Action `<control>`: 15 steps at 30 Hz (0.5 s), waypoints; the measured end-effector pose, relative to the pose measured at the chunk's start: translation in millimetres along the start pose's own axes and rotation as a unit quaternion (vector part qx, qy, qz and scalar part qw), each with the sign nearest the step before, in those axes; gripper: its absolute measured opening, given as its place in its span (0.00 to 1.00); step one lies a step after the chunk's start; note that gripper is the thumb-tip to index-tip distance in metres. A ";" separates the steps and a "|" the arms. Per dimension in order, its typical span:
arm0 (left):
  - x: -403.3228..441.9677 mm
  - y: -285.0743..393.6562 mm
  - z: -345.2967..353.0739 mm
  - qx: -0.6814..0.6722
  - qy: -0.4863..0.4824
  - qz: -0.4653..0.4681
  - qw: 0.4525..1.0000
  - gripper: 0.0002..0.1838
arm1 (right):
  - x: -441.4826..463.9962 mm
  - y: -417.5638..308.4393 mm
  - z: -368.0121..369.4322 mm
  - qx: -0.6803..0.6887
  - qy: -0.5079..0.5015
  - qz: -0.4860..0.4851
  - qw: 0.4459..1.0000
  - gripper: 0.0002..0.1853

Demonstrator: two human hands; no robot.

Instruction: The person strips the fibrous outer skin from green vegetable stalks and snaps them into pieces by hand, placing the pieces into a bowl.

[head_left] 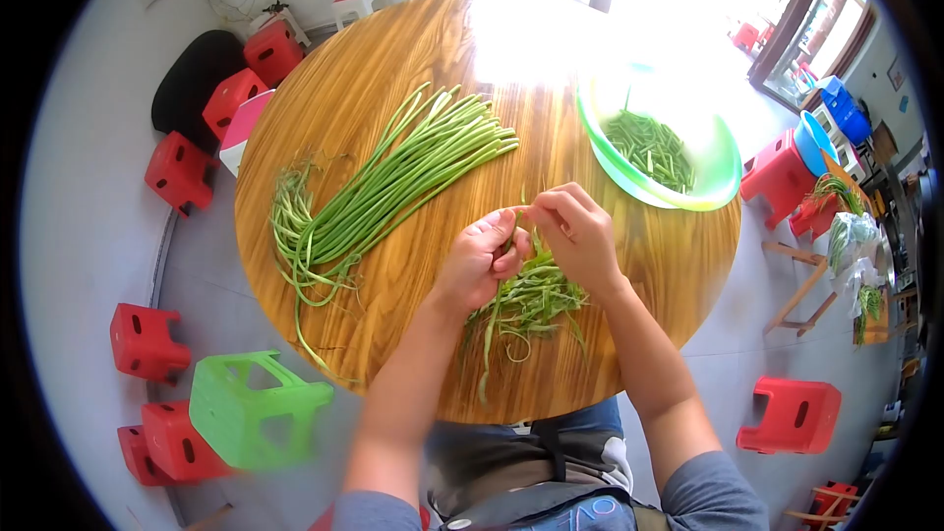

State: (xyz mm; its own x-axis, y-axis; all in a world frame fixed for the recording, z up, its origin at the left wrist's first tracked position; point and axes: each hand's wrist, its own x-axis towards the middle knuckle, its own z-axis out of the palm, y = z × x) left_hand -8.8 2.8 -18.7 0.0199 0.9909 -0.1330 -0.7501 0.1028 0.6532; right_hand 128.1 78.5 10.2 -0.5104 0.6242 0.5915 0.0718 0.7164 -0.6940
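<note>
My left hand is closed, its fingers curled round a short green piece of garlic scape that shows only in part. Fingertips of my right hand pinch close against it at the same scape, mostly hiding it. Under both hands lies a loose heap of pale green scape tips and scraps. To the left, a large bundle of long garlic scapes is spread across the table, its curled thin ends toward the left. Cut green pieces lie inside a green-rimmed bowl at the right.
The round wooden table reaches close to my waist. Red stools and a green stool stand at the left, and another red stool at the right. Strong light from the doorway washes out the table's far edge.
</note>
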 end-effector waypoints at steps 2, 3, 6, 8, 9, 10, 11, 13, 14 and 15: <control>2.2 -3.0 0.5 0.002 0.040 0.015 0.999 0.13 | -2.5 -0.5 1.5 0.012 -0.016 -0.037 0.999 0.03; 2.9 -4.4 1.8 0.005 0.075 0.028 0.997 0.13 | -4.0 -2.9 3.0 0.023 -0.031 -0.049 0.998 0.03; 5.0 -3.7 -0.1 -0.013 0.141 0.064 0.988 0.13 | -7.4 -11.3 -3.4 0.131 -0.126 0.018 0.983 0.04; 5.1 -1.8 -7.9 0.043 0.157 0.091 0.983 0.13 | -8.5 -15.0 -16.2 0.323 -0.207 0.174 0.907 0.04; 4.4 1.0 -8.4 0.013 0.157 0.083 0.984 0.13 | -8.1 -9.6 -22.6 0.342 -0.223 0.187 0.893 0.03; 4.1 3.9 -8.1 -0.017 0.156 0.074 0.985 0.13 | -7.0 -2.6 -28.2 0.360 -0.239 0.201 0.879 0.02; 3.7 6.0 -7.4 -0.047 0.154 0.065 0.985 0.13 | -5.6 1.2 -31.1 0.378 -0.253 0.215 0.864 0.02; 2.9 8.1 -6.4 -0.055 0.134 0.065 0.987 0.13 | -1.5 0.1 -33.1 0.247 -0.248 0.169 0.921 0.05; 2.4 9.0 -5.9 -0.059 0.124 0.065 0.988 0.13 | -1.9 9.8 -32.2 0.149 -0.250 0.136 0.947 0.06; 1.9 9.8 -5.2 -0.052 0.113 0.061 0.990 0.13 | -1.5 15.4 -30.8 0.049 -0.249 0.103 0.962 0.07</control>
State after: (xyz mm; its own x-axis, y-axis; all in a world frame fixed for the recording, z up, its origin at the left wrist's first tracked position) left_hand -19.5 5.2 -16.4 -0.2143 0.9498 -0.2281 -0.8020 -0.0378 0.5961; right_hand 156.4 98.2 11.2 -0.8427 0.5059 0.1842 0.1467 0.5449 -0.8255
